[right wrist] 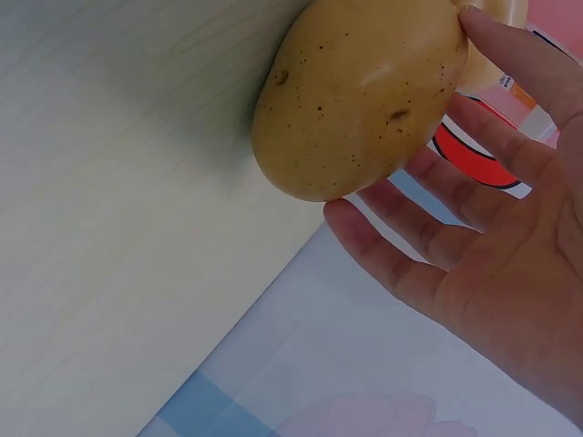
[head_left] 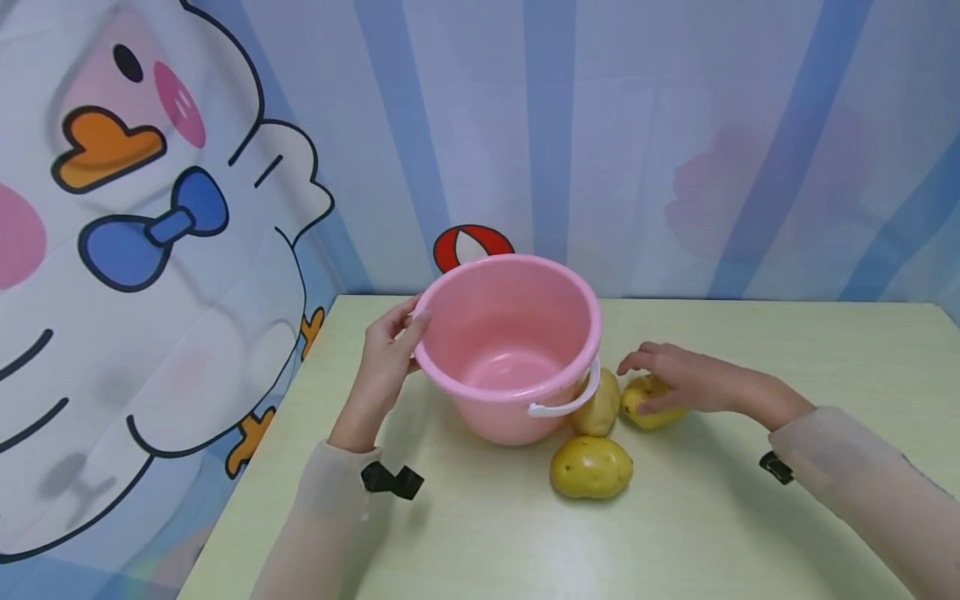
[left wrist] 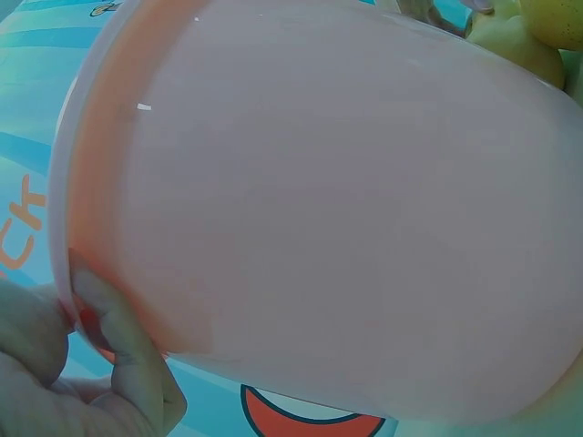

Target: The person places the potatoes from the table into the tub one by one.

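Note:
A pink bucket (head_left: 504,417) with a white handle (head_left: 564,408) leans on the table, its mouth tilted toward me. My left hand (head_left: 381,358) holds its rim at the left, and the left wrist view shows curled fingers (left wrist: 123,337) on that rim. To the bucket's right, my right hand (head_left: 697,379) is over a yellow potato (head_left: 636,402). Seen from the right wrist, the fingers are spread and fairly straight behind this potato (right wrist: 360,100), with the thumb at its end. A second potato (head_left: 602,407) lies against the bucket, partly behind the handle. In front lies a third potato (head_left: 591,468).
The pale wooden table (head_left: 480,542) ends at a patterned cloth backdrop (head_left: 615,167) at the back. A large cartoon duck (head_left: 172,350) is printed on the cloth at the left. Small black devices (head_left: 392,481) are strapped at both wrists.

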Motion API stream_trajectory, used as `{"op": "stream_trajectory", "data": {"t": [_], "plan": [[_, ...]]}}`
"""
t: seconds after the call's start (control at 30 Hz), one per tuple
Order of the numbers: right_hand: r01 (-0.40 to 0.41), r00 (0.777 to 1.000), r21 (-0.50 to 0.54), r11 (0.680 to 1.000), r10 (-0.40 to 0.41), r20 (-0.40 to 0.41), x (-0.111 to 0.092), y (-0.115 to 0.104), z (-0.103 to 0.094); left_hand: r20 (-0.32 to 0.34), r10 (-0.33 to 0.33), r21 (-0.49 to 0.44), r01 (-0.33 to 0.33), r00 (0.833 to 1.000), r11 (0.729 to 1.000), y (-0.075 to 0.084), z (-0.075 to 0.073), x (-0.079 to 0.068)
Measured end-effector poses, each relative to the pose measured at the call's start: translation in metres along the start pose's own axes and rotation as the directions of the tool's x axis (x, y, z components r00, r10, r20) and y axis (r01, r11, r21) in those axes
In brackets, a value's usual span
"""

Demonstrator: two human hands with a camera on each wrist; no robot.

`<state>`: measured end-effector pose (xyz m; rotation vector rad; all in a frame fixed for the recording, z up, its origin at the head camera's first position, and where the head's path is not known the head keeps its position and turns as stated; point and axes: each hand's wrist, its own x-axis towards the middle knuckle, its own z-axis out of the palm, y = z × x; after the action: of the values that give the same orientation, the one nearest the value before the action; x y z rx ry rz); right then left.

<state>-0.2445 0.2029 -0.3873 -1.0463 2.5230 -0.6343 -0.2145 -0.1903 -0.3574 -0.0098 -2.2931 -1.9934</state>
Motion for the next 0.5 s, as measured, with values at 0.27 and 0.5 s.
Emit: {"op": "stream_trajectory", "data": {"t": [0.27, 0.5], "plan": [[-0.018, 1.000, 0.009, 1.000, 0.018, 0.024, -0.0001, 0.0022, 0.0018, 0.000, -0.007, 0.007, 0.007, 1.000, 1.000, 0.0003, -0.0004, -0.0003], [-0.003, 1.000, 0.001, 1.000, 0.003, 0.022, 0.0004, 0.0049, 0.0048, -0.005, -0.006, 0.011, 0.006, 1.000, 1.000, 0.0011, 0.0003, -0.0003]]}}
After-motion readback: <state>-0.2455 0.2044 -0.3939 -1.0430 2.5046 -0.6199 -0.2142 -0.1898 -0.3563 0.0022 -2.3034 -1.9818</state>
